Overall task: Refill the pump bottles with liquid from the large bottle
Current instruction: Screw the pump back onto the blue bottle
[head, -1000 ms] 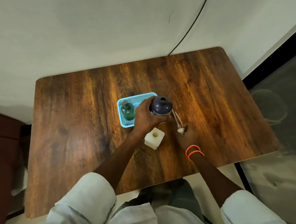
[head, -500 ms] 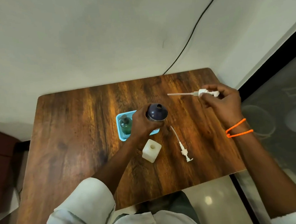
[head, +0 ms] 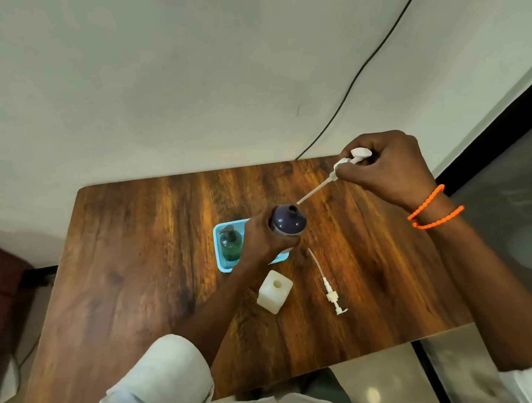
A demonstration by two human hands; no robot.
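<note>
My left hand [head: 259, 239] grips a dark blue bottle [head: 287, 221] with an open neck, held over the right part of a light blue basket [head: 222, 264]. My right hand [head: 385, 167] holds a white pump head [head: 348, 161] up high; its long tube slants down and its tip is just beside the blue bottle's mouth. A green pump bottle [head: 230, 246] stands in the basket's left part. A white square bottle [head: 274, 291] with an open neck stands on the table. A second white pump [head: 327, 285] lies flat to its right.
The wooden table [head: 137, 273] stands against a pale wall. A black cable [head: 359, 72] runs down the wall to the table's far edge. A dark floor strip and a glass surface lie to the right.
My right hand left one pump lying on the table, picked up another at the far right, and now tilts its tube tip down to the blue bottle's mouth. My left hand kept its grip.
</note>
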